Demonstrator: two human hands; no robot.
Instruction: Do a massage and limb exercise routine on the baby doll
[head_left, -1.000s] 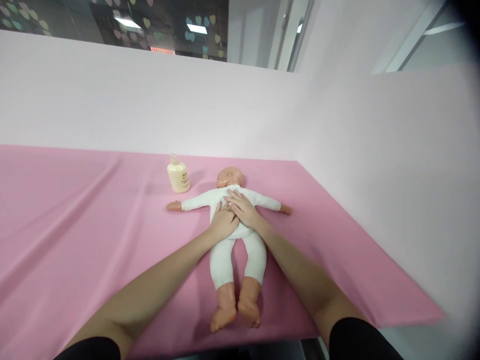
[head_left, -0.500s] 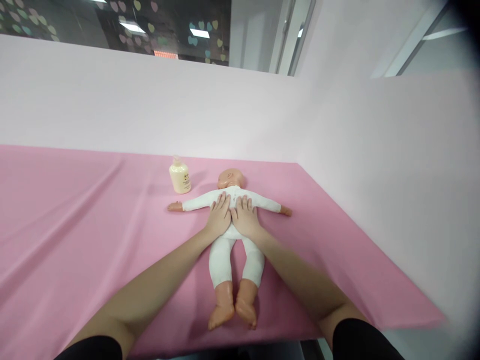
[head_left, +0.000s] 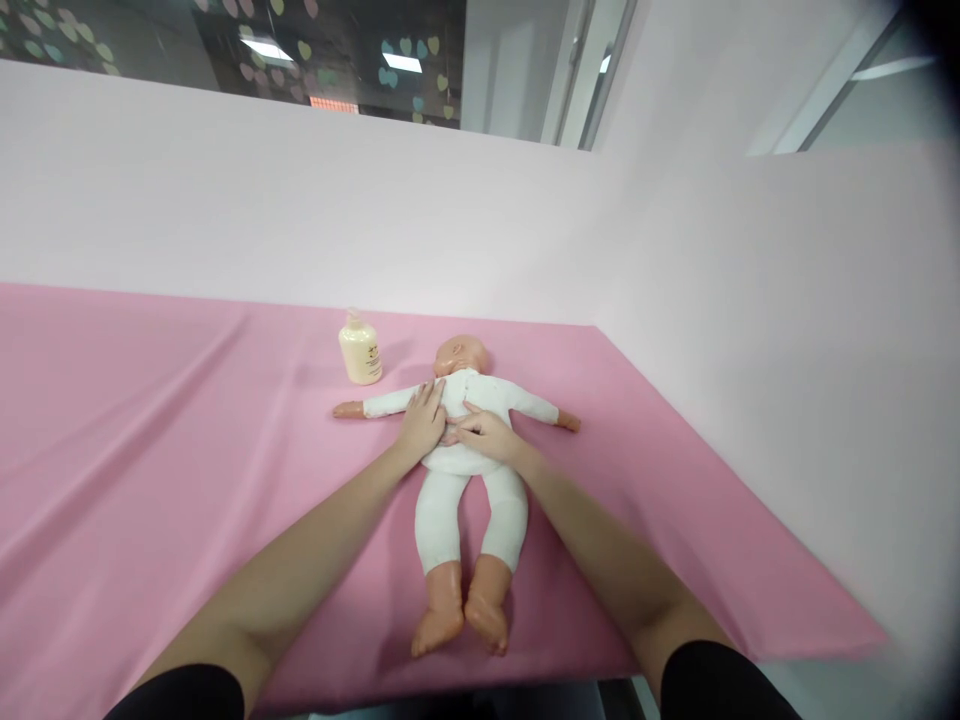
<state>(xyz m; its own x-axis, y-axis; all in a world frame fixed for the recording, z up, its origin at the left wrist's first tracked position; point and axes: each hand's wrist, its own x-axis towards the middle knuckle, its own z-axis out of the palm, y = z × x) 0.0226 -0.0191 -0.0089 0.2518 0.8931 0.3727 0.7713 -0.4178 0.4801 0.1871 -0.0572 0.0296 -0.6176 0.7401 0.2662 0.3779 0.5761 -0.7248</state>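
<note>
A baby doll point(head_left: 463, 456) with a white cloth body lies on the pink-covered table, arms spread and feet toward me. Its bare head is turned to the left. My left hand point(head_left: 422, 422) rests flat on the left side of the doll's torso, fingers stretched out and pointing toward its shoulder. Over the middle of the torso is my right hand point(head_left: 486, 434), turned sideways with its fingers extended to the left, close to my left hand. Neither hand grips anything.
A cream pump bottle point(head_left: 361, 350) stands upright left of the doll's head. The pink cover point(head_left: 187, 430) has creases on the left. White walls point(head_left: 300, 200) rise behind and at the right, with a window point(head_left: 337, 60) above the back one.
My left hand has slid left toward the doll's side. My right hand has turned from pointing at the head to pointing left across the torso. The doll has shifted very slightly.
</note>
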